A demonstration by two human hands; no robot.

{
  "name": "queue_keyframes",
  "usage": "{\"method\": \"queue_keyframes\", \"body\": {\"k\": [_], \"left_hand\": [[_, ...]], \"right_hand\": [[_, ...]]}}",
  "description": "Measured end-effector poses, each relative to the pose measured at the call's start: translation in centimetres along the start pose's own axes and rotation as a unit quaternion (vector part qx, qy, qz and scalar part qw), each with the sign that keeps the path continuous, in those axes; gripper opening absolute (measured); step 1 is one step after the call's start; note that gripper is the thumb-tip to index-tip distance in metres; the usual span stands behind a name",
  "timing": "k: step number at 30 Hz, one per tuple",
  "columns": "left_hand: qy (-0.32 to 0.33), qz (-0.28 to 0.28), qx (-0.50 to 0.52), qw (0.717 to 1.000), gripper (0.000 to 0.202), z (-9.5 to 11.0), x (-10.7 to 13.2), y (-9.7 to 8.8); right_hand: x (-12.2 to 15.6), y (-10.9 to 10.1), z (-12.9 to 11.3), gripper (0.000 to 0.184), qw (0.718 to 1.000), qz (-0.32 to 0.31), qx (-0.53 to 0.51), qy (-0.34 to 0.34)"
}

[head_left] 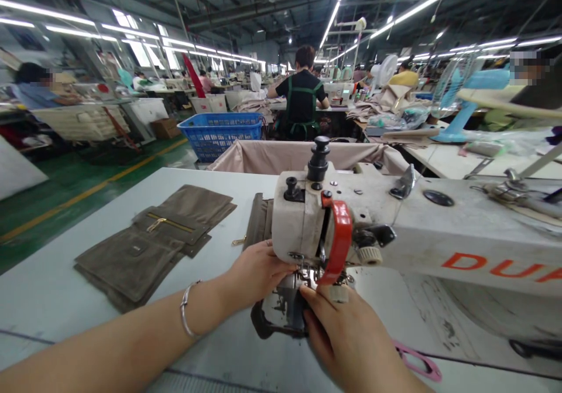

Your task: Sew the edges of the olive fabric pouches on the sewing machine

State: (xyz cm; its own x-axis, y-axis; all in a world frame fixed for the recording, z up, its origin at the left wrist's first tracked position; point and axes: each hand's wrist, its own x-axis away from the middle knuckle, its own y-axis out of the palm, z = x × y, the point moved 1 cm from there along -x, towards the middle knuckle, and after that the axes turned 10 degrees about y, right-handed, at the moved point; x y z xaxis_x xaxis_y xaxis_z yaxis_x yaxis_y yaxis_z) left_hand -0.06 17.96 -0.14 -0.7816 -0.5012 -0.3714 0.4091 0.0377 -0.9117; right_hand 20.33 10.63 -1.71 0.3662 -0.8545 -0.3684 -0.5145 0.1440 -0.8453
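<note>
My left hand (259,270), a bangle at its wrist, reaches to the needle area of a white sewing machine (298,217). Its fingers are drawn together, their tips partly behind the machine head. Just beyond it lies a grey-brown fabric piece (254,220) with a gold zipper pull, partly hidden by the head. My right hand (340,317) is closed at the front of the needle plate, fingers bent beside the presser foot and below the red guard (340,241). Whatever either hand pinches is hidden or too small to name.
Stacked grey-brown fabric pieces (136,252), one with a zipper, lie left on the white table (100,214). A pink oval object (419,362) lies right of my wrist. Behind the table are a cloth-lined bin (250,156), a blue basket (219,129) and a co-worker (302,91).
</note>
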Motion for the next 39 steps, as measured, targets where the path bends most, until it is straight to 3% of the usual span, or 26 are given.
{"method": "queue_keyframes", "body": {"k": [8,11,15,19,21,26,30,39], "left_hand": [[-0.007,-0.017,-0.038,0.999,0.023,0.5,-0.4,-0.7],[-0.039,-0.037,-0.034,0.998,0.020,2.1,-1.1,-1.9],[-0.123,-0.106,0.033,0.986,0.011,5.5,-0.6,-3.8],[-0.111,-0.130,0.004,0.985,0.058,8.3,1.7,-4.3],[-0.086,-0.120,-0.037,0.988,0.067,9.1,2.9,-3.6],[-0.014,-0.018,-0.086,0.996,0.034,10.4,4.6,-0.2],[0.016,0.076,-0.118,0.990,0.036,11.2,4.9,1.7],[0.000,0.067,-0.029,0.997,0.025,10.1,3.4,0.3]], "right_hand": [[-0.3,-0.6,-0.4,0.034,0.999,-0.027,-0.003,0.024],[-0.3,-1.0,-0.2,0.030,0.999,-0.035,-0.025,0.017],[0.0,-1.6,0.4,0.030,0.995,-0.069,-0.069,-0.005],[0.3,-2.2,0.7,0.030,0.993,-0.086,-0.073,-0.023],[0.3,-2.4,0.7,0.025,0.993,-0.087,-0.077,-0.032],[0.4,-2.9,0.4,0.030,0.991,-0.081,-0.085,-0.059],[0.8,-2.4,0.4,0.037,0.992,-0.051,-0.057,-0.095],[0.6,-1.7,0.4,0.042,0.996,-0.023,-0.043,-0.068]]}}
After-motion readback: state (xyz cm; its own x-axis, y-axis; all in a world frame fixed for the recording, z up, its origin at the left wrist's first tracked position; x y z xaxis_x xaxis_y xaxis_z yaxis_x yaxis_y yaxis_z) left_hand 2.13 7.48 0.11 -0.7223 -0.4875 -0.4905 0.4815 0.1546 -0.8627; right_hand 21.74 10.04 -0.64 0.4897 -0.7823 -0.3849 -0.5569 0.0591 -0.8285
